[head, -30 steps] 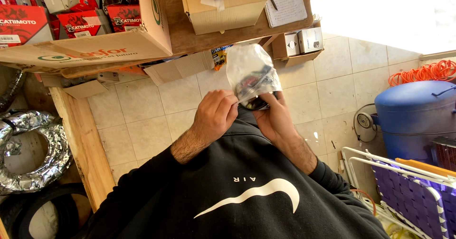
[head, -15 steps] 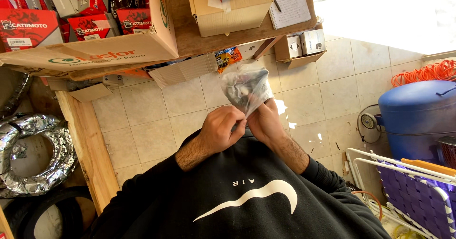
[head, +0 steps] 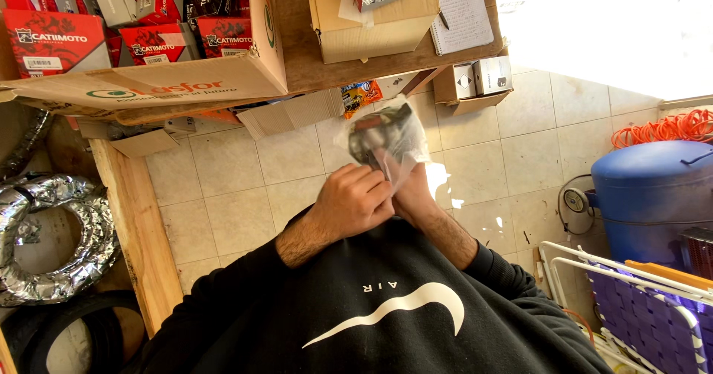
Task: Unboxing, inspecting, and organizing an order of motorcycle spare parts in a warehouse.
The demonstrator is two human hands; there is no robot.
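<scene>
Item: clear plastic bag (head: 386, 138) with a dark part inside, held in front of the chest above the tiled floor (head: 223, 181), just below the edge of the wooden table (head: 297, 54). The bag rises up and away from both hands, its long axis running from the gathered neck at the fingers toward the table; the bulk of the contents sits at the far end. Left hand (head: 356, 203): fingers curled and closed over the bag's neck, on the near side. Right hand (head: 412, 196): pressed against the left, largely hidden behind it and the bag; it seems closed on the same neck, though its fingertips do not show. Both hands lie equally near the bag. Hard to make out: what the dark part is, since glare and creased plastic blur it; whether the neck is twisted, knotted or open. Nearby: cardboard boxes (head: 371, 17) and a notebook (head: 460, 10) on the table, a blue tank (head: 653, 196) to the right, well apart.
</scene>
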